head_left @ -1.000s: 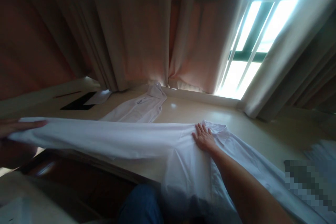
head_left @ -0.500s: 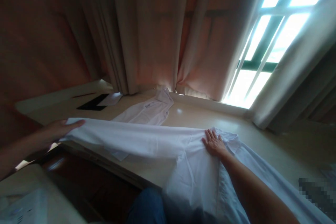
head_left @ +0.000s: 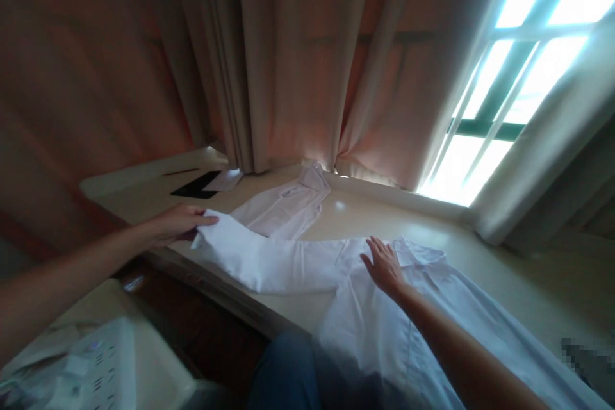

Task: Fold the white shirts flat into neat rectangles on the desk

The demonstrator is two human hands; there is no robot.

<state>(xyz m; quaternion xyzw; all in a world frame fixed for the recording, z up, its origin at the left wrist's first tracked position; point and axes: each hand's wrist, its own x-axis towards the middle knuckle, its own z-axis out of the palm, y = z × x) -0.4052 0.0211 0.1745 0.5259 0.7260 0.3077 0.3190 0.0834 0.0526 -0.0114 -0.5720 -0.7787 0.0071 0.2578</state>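
A white long-sleeved shirt (head_left: 365, 314) is spread over the pale table, its collar toward the middle right and its lower part hanging over the near edge. My left hand (head_left: 180, 224) pinches the cuff end of one sleeve, thumb on top, holding that end slightly raised. From there the sleeve sags toward the shoulder. On the shoulder area beside the collar is my right hand (head_left: 385, 264), its fingers stretched out and the palm down. Whether that palm presses on the cloth or hovers just over it I cannot tell.
Behind the sleeve a second pale garment (head_left: 288, 202) lies on the table (head_left: 408, 221). A black flat sheet (head_left: 192, 186) and a white paper (head_left: 225, 179) are at the back left. A white perforated basket (head_left: 113, 359) stands at the lower left. Curtains (head_left: 298, 77) hang behind.
My left hand has moved to the right with the cuff, so the sleeve has slackened from taut to sagging. My right hand stays near the shoulder. The view has shifted a little.
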